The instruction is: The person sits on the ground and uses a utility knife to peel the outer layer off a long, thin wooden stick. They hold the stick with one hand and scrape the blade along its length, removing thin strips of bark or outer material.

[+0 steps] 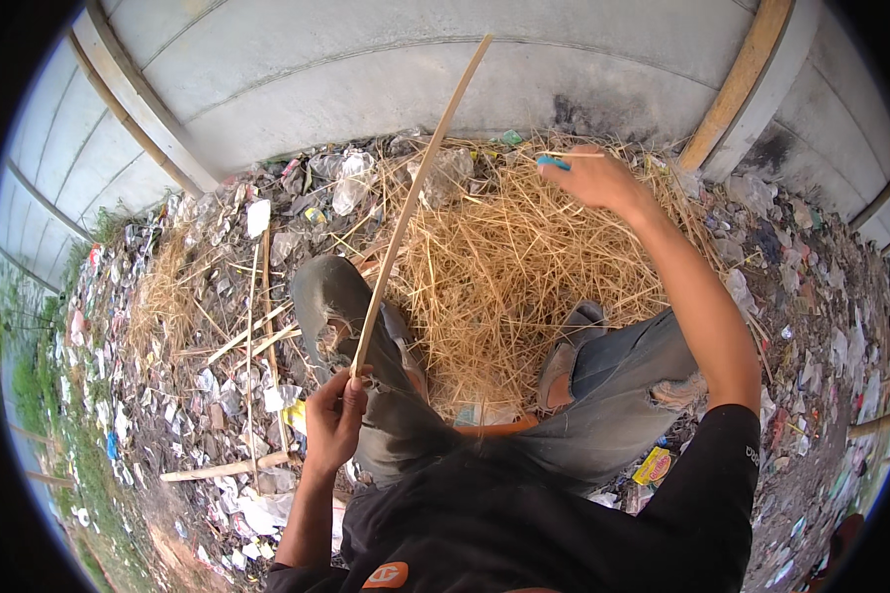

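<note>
My left hand (335, 414) grips the lower end of a long, narrow bamboo strip (405, 212). The strip rises past my bent left knee and leans right at its top, its far end against the view of the wall. My right arm stretches forward, and its hand (598, 181) is closed round a small blue-handled tool (554, 163); its working end cannot be made out. A thin pale sliver (578, 154) shows along the top of that hand. Below and between my feet lies a heap of straw-coloured bamboo shavings (504, 267).
A grey panel wall (445, 84) stands ahead, with a wooden post (737, 89) at the right. Litter (218, 395) covers the ground on both sides. Several bamboo sticks (250, 366) lie left of my knee, near a thicker stick (222, 468). Green plants (44, 371) grow at far left.
</note>
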The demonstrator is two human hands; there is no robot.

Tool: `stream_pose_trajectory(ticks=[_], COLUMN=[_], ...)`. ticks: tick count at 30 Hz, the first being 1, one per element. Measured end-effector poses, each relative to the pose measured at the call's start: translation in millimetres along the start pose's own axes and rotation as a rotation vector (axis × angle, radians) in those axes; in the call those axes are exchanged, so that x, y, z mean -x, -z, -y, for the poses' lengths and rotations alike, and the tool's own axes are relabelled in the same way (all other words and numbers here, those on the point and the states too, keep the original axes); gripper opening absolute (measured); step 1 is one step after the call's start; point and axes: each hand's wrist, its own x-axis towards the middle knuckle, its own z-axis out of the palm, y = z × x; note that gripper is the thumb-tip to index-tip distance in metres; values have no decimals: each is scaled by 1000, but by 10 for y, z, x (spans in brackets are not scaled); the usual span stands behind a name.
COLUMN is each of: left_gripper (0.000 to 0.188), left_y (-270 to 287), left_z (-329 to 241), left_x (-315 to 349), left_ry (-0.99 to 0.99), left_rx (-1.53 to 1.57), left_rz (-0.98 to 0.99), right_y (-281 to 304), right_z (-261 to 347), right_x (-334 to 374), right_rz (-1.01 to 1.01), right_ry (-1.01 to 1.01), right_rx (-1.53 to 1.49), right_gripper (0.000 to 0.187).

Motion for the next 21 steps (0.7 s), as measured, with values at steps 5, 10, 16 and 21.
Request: stream_pose_trajectory(ticks=[5,10,16,21], left_gripper=[37,33,36,40], left_y=[-204,-509,-810,-986], left_z=[-191,-248,-412,-432], left_x=[-280,-585,-763,-876], left_ry=[-85,-96,-64,-101], left_rx=[54,200,281,246], left_rz=[0,110,187,183], right_y=[-502,-283,-312,-417], right_z=[501,534,586,678], right_x=[721,809,910,1094], right_rz=[639,101,-173,-153], right_ry=[69,161,310,433], right_rx=[381,-40,-519,-468], right_gripper=[44,53,57,60])
